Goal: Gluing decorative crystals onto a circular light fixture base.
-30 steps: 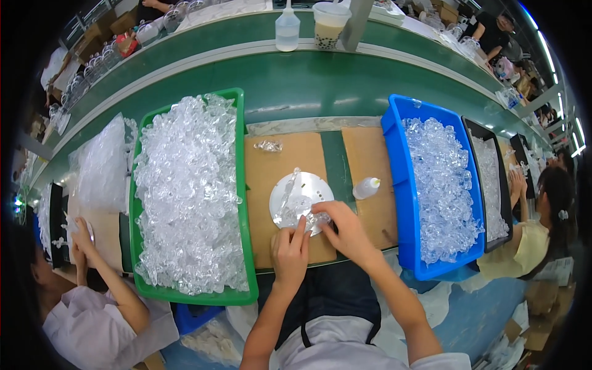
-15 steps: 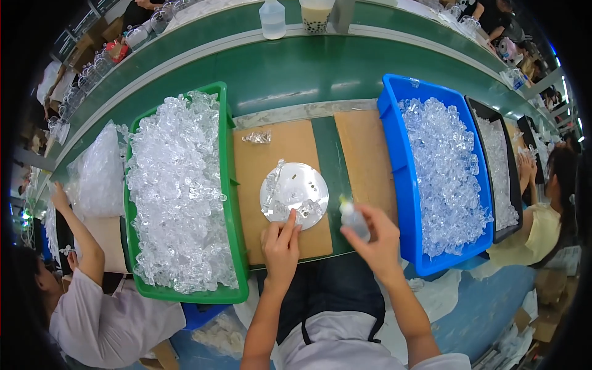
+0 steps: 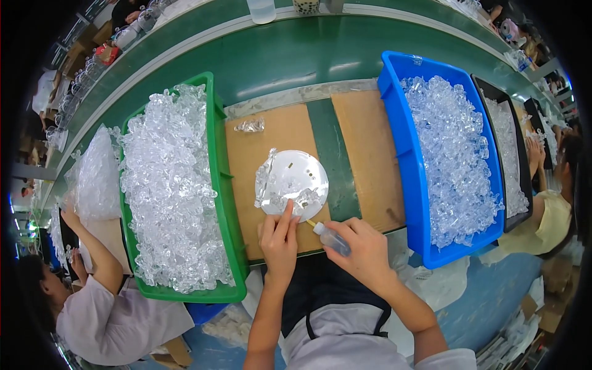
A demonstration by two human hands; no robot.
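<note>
Between the green tray (image 3: 225, 203) and blue tray (image 3: 404, 142) of clear plastic pieces, on the brown bench (image 3: 364, 148), lies a white round disc (image 3: 295, 183), just ahead of both hands. Left hand (image 3: 279, 242) fingertips press its near edge; right hand (image 3: 364, 250), clamped around a small squeeze bottle (image 3: 330, 237), angles the nozzle up-left toward the rim.

A round white disc (image 3: 293, 183) lies flat on the brown board in front of me, small holes in its face and clear faceted plastic pieces clustered along its left and lower rim. I hold a small squeeze bottle (image 3: 330, 237) (clear, with a pale nozzle) tilted, its tip pointing at the disc's lower edge.
</note>
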